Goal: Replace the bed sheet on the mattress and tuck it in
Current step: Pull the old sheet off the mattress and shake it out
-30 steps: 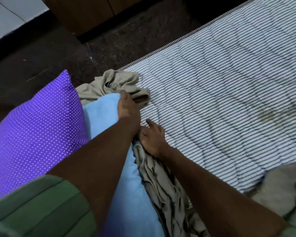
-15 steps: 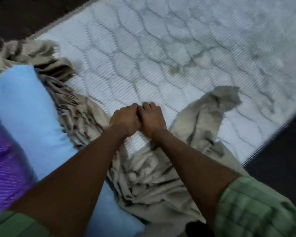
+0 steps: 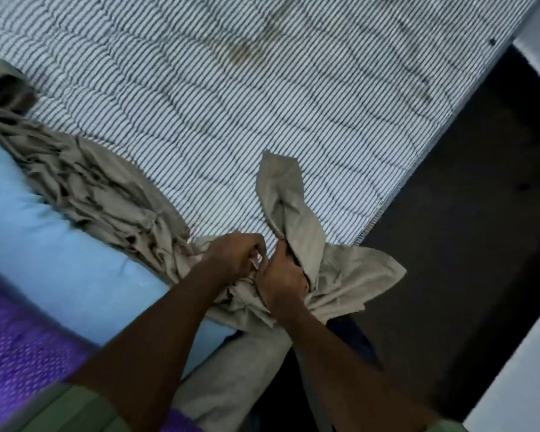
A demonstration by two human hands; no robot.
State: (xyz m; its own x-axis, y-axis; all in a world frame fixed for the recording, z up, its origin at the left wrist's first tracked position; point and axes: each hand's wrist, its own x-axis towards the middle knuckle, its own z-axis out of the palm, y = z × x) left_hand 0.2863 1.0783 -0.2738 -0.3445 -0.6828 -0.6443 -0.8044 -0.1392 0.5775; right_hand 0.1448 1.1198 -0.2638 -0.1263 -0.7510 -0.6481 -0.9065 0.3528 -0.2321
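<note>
A beige bed sheet (image 3: 100, 194) lies bunched along the near edge of the bare striped mattress (image 3: 262, 104). My left hand (image 3: 234, 257) grips the gathered cloth near the mattress's near right corner. Right beside it, my right hand (image 3: 282, 279) grips another fold, from which a loose flap stands up over the mattress and a further part hangs over the corner. The two hands almost touch.
A light blue pillow (image 3: 50, 244) lies at the left under the sheet's edge, with a purple dotted pillow (image 3: 19, 347) nearer to me. Dark floor (image 3: 465, 229) runs along the mattress's right side. A pale surface (image 3: 518, 385) shows at the lower right.
The view swung from the mattress's left corner to its right side. Both hands came together and moved along the sheet towards the near right corner, gathering more cloth.
</note>
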